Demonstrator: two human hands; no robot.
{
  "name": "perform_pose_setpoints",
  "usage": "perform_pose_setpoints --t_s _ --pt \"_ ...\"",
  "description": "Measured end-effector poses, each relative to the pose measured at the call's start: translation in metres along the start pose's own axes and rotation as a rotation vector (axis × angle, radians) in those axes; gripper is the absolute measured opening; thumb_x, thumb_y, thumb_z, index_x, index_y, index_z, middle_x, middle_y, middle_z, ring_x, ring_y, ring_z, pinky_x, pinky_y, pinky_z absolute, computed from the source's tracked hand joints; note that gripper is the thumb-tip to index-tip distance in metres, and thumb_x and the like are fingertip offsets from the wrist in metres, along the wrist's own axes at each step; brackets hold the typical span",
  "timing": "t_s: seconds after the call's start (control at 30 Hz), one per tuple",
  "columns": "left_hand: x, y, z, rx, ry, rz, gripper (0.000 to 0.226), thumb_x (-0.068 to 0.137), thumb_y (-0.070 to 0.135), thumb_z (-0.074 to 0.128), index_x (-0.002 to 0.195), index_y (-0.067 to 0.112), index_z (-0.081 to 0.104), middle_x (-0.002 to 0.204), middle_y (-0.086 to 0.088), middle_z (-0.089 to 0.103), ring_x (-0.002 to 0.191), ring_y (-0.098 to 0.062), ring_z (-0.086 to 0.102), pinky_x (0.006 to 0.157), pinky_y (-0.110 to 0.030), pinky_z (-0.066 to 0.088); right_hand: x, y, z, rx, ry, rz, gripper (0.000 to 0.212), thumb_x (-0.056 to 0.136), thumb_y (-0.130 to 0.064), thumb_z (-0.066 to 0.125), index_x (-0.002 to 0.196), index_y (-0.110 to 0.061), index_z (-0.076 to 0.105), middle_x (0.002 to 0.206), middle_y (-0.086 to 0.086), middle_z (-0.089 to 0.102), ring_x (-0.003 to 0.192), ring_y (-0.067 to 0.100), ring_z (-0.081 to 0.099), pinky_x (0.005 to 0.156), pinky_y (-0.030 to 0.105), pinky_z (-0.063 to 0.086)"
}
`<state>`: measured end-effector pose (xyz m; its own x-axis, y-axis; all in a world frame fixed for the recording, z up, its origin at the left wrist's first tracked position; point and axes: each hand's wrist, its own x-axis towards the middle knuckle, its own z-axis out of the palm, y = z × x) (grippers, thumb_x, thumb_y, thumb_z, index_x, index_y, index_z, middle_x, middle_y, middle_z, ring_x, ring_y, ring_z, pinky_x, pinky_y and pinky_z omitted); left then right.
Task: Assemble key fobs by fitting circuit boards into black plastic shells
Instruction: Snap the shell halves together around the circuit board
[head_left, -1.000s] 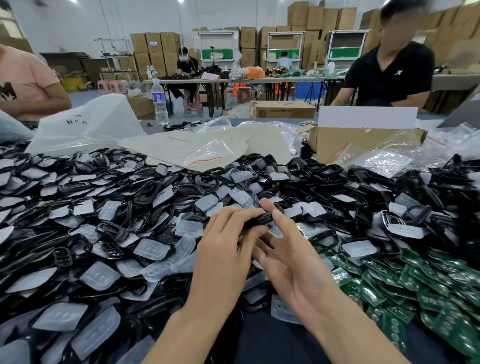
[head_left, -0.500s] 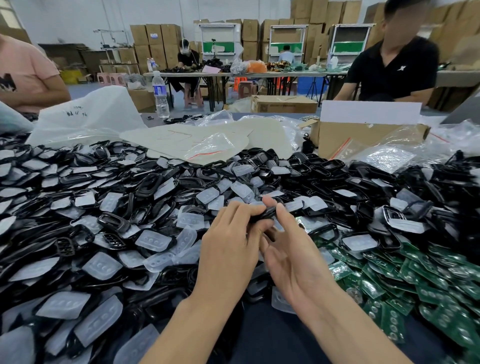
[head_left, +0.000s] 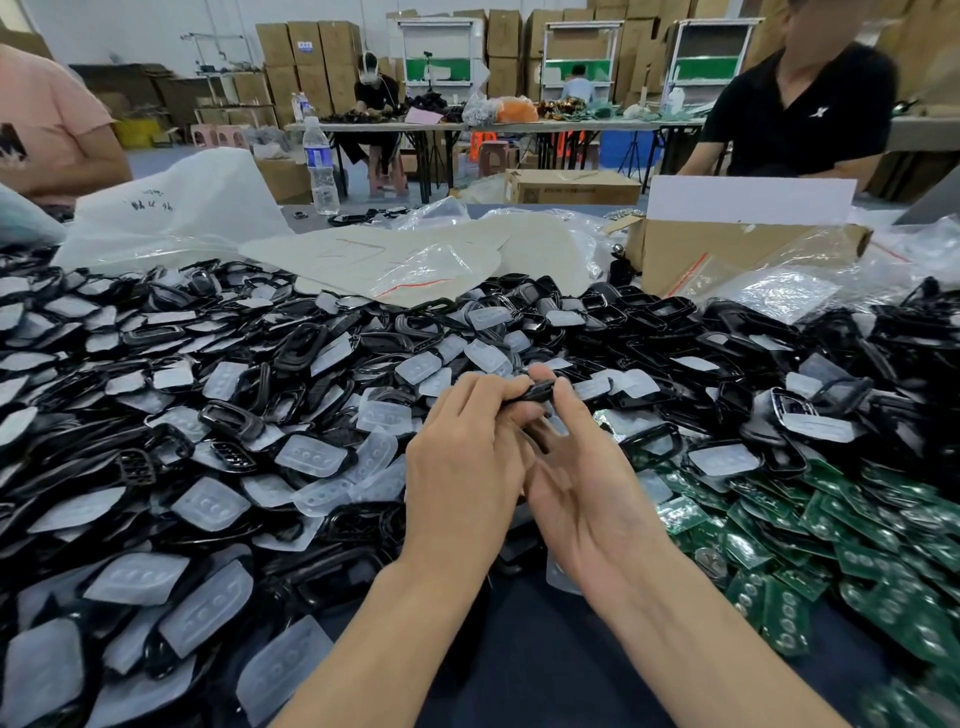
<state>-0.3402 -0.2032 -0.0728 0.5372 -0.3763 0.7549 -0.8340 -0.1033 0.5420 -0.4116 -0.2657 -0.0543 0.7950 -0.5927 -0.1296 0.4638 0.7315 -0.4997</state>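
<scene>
My left hand (head_left: 467, 467) and my right hand (head_left: 582, 483) meet above the middle of the table, and both pinch one black key fob shell (head_left: 535, 391) edge-on between fingertips and thumbs. Whether a board sits inside the shell is hidden by my fingers. A wide heap of black shells (head_left: 311, 343) and translucent button pads (head_left: 306, 454) covers the table to the left and behind my hands. Green circuit boards (head_left: 810, 525) lie piled at the right.
A cardboard box (head_left: 727, 249) and clear plastic bags (head_left: 779, 291) stand behind the heap at right, a white bag (head_left: 171, 208) and water bottle (head_left: 319, 166) at back left. People sit at far left and far right. Bare dark tabletop (head_left: 545, 649) shows between my forearms.
Both hands keep hold of the same black shell; the fingers shifted slightly on it and the view tipped down a little.
</scene>
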Motion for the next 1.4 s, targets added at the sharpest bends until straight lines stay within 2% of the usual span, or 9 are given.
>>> perform_pose_setpoints --t_s 0.07,0.17,0.3,0.4,0.57,0.7,0.83,1.1,1.4 --pt "0.002 0.000 -0.002 -0.039 -0.028 -0.041 0.024 0.091 0.002 0.063 0.102 0.022 0.069 0.095 0.013 0.066 0.090 -0.006 0.063 0.074 -0.023 0.050 0.002 -0.001 0.000 -0.034 -0.017 -0.010 0.036 0.081 -0.025 0.066 0.113 -0.011 0.072 0.111 0.015 0.070 0.086 0.017 0.068 0.096 0.033 0.054" --pt "0.009 0.002 -0.006 -0.306 -0.055 -0.225 0.028 0.097 0.010 0.062 0.099 0.037 0.068 0.096 0.017 0.071 0.095 -0.005 0.067 0.078 -0.016 0.050 0.003 -0.001 -0.001 -0.179 -0.063 -0.102 0.031 0.081 -0.027 0.066 0.108 -0.016 0.077 0.111 0.010 0.075 0.096 0.019 0.073 0.093 0.031 0.058" --pt "0.014 0.003 -0.010 -0.565 -0.054 -0.404 0.021 0.100 0.016 0.060 0.102 0.036 0.068 0.099 0.016 0.074 0.090 -0.005 0.071 0.078 -0.015 0.053 0.002 -0.002 -0.010 -0.551 -0.084 -0.338 0.021 0.095 -0.016 0.062 0.105 -0.027 0.077 0.113 -0.003 0.077 0.111 0.014 0.070 0.090 0.020 0.055" --pt "0.012 0.000 -0.011 -0.488 -0.079 -0.368 0.024 0.100 0.020 0.061 0.107 0.043 0.065 0.103 0.020 0.071 0.093 -0.005 0.070 0.079 -0.015 0.053 0.002 -0.006 -0.016 -0.752 -0.046 -0.435 0.025 0.100 -0.011 0.060 0.106 -0.031 0.075 0.106 -0.010 0.077 0.104 0.010 0.072 0.086 0.017 0.055" --pt "0.010 -0.004 -0.012 -0.302 -0.018 -0.179 0.035 0.097 0.021 0.065 0.105 0.054 0.058 0.107 0.019 0.065 0.102 -0.001 0.064 0.078 -0.007 0.045 0.004 -0.006 -0.022 -0.895 0.014 -0.504 0.026 0.099 -0.015 0.064 0.109 -0.036 0.075 0.107 -0.008 0.076 0.099 0.009 0.073 0.092 0.026 0.058" --pt "0.008 -0.006 -0.012 -0.257 0.017 -0.083 0.030 0.096 0.014 0.066 0.108 0.041 0.060 0.105 0.016 0.063 0.101 -0.007 0.065 0.080 -0.011 0.047 0.001 -0.007 -0.020 -1.060 -0.003 -0.650 0.032 0.098 -0.016 0.065 0.105 -0.047 0.072 0.104 -0.019 0.070 0.100 0.003 0.067 0.087 0.017 0.053" --pt "0.007 -0.007 -0.012 -0.216 0.039 -0.032 0.025 0.094 0.009 0.068 0.105 0.030 0.060 0.098 0.014 0.061 0.092 -0.004 0.064 0.077 -0.011 0.048 -0.001 -0.012 -0.022 -1.285 0.038 -0.808 0.028 0.097 -0.013 0.066 0.111 -0.036 0.075 0.098 -0.019 0.065 0.090 0.000 0.062 0.074 0.009 0.044" --pt "0.005 -0.009 -0.011 -0.202 0.016 -0.074 0.029 0.093 0.004 0.068 0.099 0.031 0.058 0.096 0.013 0.064 0.095 0.007 0.064 0.079 -0.006 0.044 0.003 -0.014 -0.025 -1.413 0.080 -0.777 0.019 0.096 -0.030 0.065 0.111 -0.033 0.077 0.088 -0.013 0.058 0.082 0.008 0.056 0.070 0.017 0.043" --pt "0.003 -0.007 -0.009 -0.235 -0.022 -0.144 0.037 0.092 0.004 0.069 0.093 0.039 0.056 0.094 0.013 0.064 0.092 0.002 0.065 0.075 -0.007 0.047 0.004 -0.013 -0.023 -1.496 0.122 -0.870 0.018 0.095 -0.027 0.068 0.109 -0.028 0.079 0.083 -0.012 0.055 0.081 0.009 0.055 0.069 0.020 0.042"
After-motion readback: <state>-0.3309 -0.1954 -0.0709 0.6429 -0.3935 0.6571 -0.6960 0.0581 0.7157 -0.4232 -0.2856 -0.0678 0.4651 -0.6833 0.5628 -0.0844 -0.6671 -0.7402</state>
